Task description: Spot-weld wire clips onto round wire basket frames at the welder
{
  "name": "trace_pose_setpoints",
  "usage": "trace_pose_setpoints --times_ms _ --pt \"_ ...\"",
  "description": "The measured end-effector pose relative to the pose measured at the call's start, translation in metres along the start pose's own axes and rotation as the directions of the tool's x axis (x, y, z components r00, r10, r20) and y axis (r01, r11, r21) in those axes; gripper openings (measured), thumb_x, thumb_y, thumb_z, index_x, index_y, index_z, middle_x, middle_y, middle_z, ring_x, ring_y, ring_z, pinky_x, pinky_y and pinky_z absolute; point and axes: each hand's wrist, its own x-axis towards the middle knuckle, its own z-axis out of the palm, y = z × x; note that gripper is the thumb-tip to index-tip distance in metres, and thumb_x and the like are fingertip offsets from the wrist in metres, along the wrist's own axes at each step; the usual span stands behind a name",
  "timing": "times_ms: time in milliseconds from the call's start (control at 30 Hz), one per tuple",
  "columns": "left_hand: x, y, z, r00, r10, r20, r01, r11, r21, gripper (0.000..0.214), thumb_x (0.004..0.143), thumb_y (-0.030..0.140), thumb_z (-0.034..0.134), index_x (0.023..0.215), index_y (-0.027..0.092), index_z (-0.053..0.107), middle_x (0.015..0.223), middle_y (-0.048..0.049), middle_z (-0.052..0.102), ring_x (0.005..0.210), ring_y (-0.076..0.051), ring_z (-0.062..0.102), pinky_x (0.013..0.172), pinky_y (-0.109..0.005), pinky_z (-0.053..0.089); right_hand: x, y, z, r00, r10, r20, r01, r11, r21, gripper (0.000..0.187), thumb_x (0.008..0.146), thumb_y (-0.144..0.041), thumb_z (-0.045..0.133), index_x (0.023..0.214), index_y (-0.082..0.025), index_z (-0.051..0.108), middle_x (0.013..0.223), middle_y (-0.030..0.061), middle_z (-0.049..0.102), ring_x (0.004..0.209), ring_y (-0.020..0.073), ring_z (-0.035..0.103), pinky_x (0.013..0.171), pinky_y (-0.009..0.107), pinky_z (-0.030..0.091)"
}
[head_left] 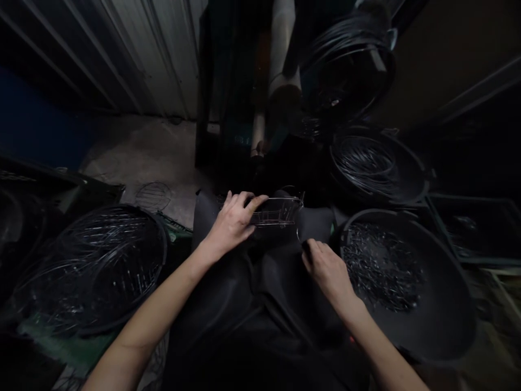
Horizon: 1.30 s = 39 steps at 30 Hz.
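Observation:
My left hand [233, 221] grips one end of a small wire basket frame [277, 210] that rests on a dark cloth [260, 282] over my lap. Its fingers curl over the frame's top rim. My right hand [325, 267] lies lower and to the right, fingers closed in a pinch near a thin wire loop at the frame's right end. What the pinch holds is too small and dark to name. The scene is dim.
A dark round tub [439, 326] with several small metal pieces sits at my right. Behind it another tub [411, 190] holds coiled wire. A round bin [158, 228] of wire rings stands at my left. A wire grate [153, 195] lies on the concrete floor.

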Motion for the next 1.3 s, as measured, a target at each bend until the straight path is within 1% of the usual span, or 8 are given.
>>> trace_pose_setpoints --times_ms 133,233,400,567,767,900,1067,1300 --pt "0.003 -0.003 0.006 1.000 0.013 -0.017 -0.013 1.000 0.008 0.065 0.073 0.009 0.057 0.132 0.024 0.036 0.119 -0.0072 0.046 0.116 -0.025 0.047 0.109 -0.057 0.026 -0.026 0.032 0.010 0.984 0.169 0.054 -0.169 0.986 0.005 0.017 0.087 -0.022 0.040 0.082 -0.018 0.056 0.078 0.0082 0.060 0.074 0.0206 0.057 0.060 0.029 0.042" --pt "0.007 -0.004 0.008 0.999 0.014 -0.037 -0.013 1.000 0.022 0.064 0.072 0.009 0.057 0.132 0.024 0.037 0.119 -0.0066 0.045 0.116 -0.025 0.048 0.109 -0.058 0.025 -0.034 0.047 0.008 0.954 0.296 0.055 -0.300 0.912 0.282 0.020 0.085 -0.029 0.042 0.087 -0.018 0.058 0.080 0.0082 0.065 0.071 0.0199 0.061 0.063 0.030 0.045" --pt "0.014 -0.003 0.007 0.999 0.022 -0.028 -0.021 0.999 0.032 0.066 0.073 0.008 0.056 0.132 0.027 0.035 0.120 -0.0063 0.045 0.117 -0.024 0.047 0.109 -0.059 0.022 -0.006 0.029 -0.014 0.894 0.384 0.232 -0.415 0.513 0.752 0.027 0.075 -0.045 0.060 0.083 -0.019 0.060 0.070 0.0036 0.066 0.060 0.0163 0.061 0.057 0.027 0.048" --pt "0.019 -0.002 0.007 1.000 0.011 -0.009 -0.010 0.998 0.056 0.066 0.073 0.005 0.053 0.133 0.026 0.034 0.120 -0.0074 0.045 0.118 -0.025 0.046 0.110 -0.060 0.020 0.043 -0.008 -0.041 0.909 0.248 0.334 -0.394 0.258 0.882 0.035 0.073 -0.051 0.064 0.075 -0.016 0.062 0.067 0.0030 0.065 0.061 0.0146 0.060 0.056 0.024 0.046" --pt "0.020 -0.004 0.008 1.000 0.014 -0.010 -0.013 0.998 0.063 0.066 0.074 0.006 0.052 0.134 0.026 0.032 0.122 -0.0078 0.044 0.118 -0.025 0.045 0.109 -0.061 0.020 0.076 -0.029 -0.035 0.929 0.294 0.226 -0.298 0.229 0.927 0.033 0.073 -0.049 0.066 0.077 -0.016 0.066 0.072 0.0038 0.067 0.064 0.0153 0.061 0.060 0.026 0.048" --pt "0.020 -0.005 0.008 1.000 0.022 -0.022 -0.020 0.996 0.088 0.068 0.073 0.005 0.052 0.134 0.026 0.032 0.121 -0.0075 0.044 0.116 -0.024 0.046 0.109 -0.061 0.021 0.082 -0.037 -0.028 0.903 0.328 0.278 -0.327 0.104 0.939 0.035 0.070 -0.048 0.069 0.083 -0.016 0.066 0.074 0.0046 0.068 0.064 0.0172 0.064 0.060 0.027 0.051" --pt "0.022 -0.005 0.006 0.999 0.016 -0.043 -0.013 0.998 0.062 0.066 0.073 0.005 0.052 0.134 0.025 0.035 0.121 -0.0082 0.045 0.116 -0.025 0.046 0.109 -0.062 0.020 0.085 -0.042 -0.030 0.901 0.370 0.225 -0.292 0.135 0.947 0.032 0.072 -0.046 0.068 0.082 -0.016 0.066 0.075 0.0048 0.068 0.067 0.0169 0.064 0.063 0.027 0.052" --pt "0.021 -0.007 0.004 0.998 0.019 -0.059 -0.013 0.994 0.104 0.067 0.073 0.000 0.049 0.133 0.027 0.037 0.124 -0.0081 0.045 0.119 -0.024 0.045 0.109 -0.062 0.019 0.091 -0.050 -0.035 0.879 0.387 0.279 -0.321 0.049 0.946 0.033 0.068 -0.046 0.071 0.081 -0.016 0.065 0.073 0.0051 0.069 0.064 0.0179 0.066 0.060 0.028 0.053"
